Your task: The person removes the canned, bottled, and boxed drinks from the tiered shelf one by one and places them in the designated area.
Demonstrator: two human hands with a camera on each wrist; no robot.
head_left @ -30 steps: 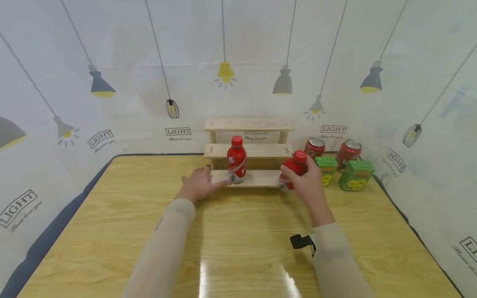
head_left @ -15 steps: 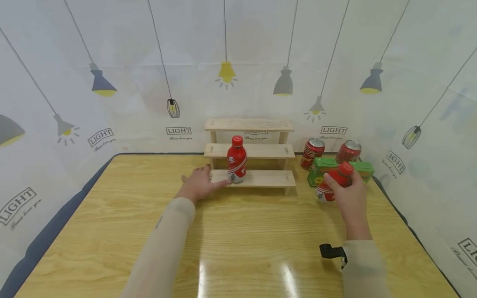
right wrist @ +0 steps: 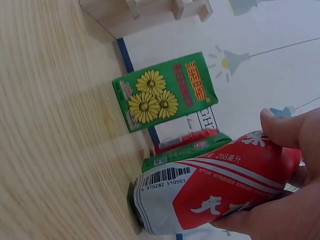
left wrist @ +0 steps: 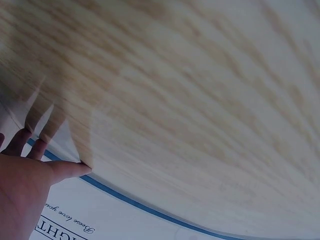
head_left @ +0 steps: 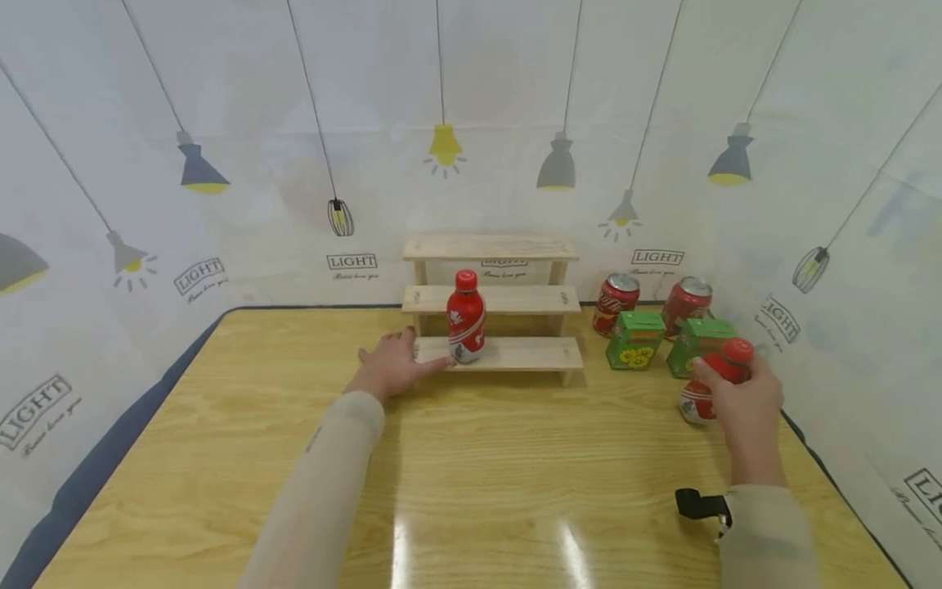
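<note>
My right hand [head_left: 754, 413] grips a red plastic drink bottle [right wrist: 215, 187] with a white lower band, round its upper part. In the head view this bottle leans at the right of the table, just in front of a green drink carton [head_left: 680, 348]. A second red bottle [head_left: 467, 319] stands upright on the lowest step of a small wooden three-step shelf [head_left: 526, 352]. At that shelf's left front end rests my left hand [head_left: 393, 366], fingers spread and thumb stretched towards the bottle's foot. The left wrist view shows its fingertips at the tabletop [left wrist: 175, 125].
Another green carton with yellow flowers [head_left: 635, 339] stands right of the shelf. Behind the cartons are two red soda cans, one nearer the shelf [head_left: 616, 304] and one farther right [head_left: 687, 307]. Printed cloth walls [head_left: 280, 164] enclose the wooden table [head_left: 471, 474].
My right hand has carried the red bottle from the shelf's right end rightwards, past the first carton, to in front of the second. The left hand and standing bottle stay put.
</note>
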